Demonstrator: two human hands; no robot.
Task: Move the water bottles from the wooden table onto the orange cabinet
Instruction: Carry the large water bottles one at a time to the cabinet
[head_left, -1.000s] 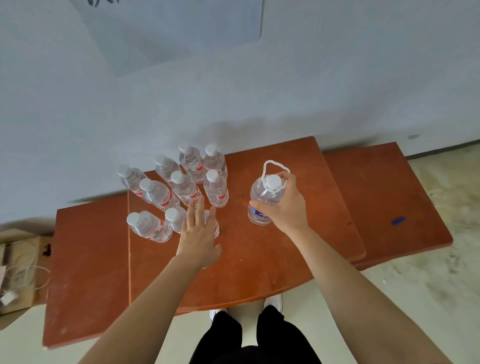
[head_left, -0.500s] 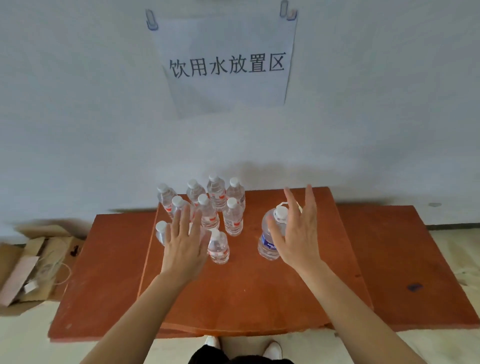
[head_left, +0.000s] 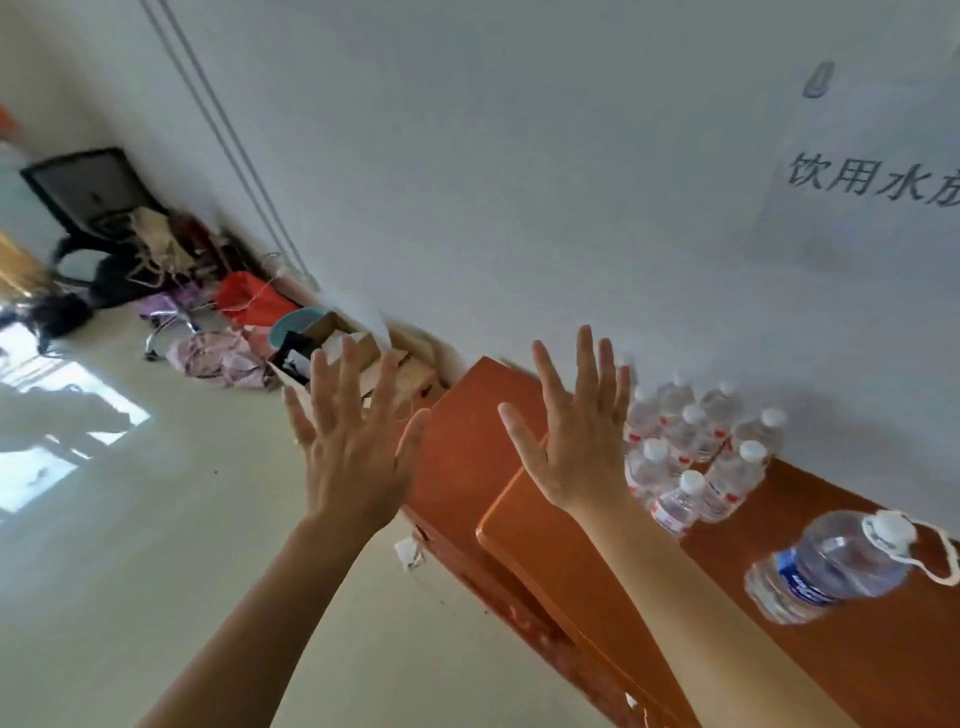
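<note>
Hands now clear of jug (head_left: 831, 566): left hand (head_left: 353, 457), right hand (head_left: 576, 447) spread, empty; bottles (head_left: 696, 457) clustered on cabinet (head_left: 545, 551); clutter (head_left: 223, 332) along wall (head_left: 519, 208).

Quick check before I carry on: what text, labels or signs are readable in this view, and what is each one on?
"饮用水": on the white paper sheet on the wall; a fourth character is cut off by the frame edge.
blue label on the large clear handled water bottle: white lettering, too blurred to read.
red-and-white labels on the small clear water bottles: too small to read.
</note>
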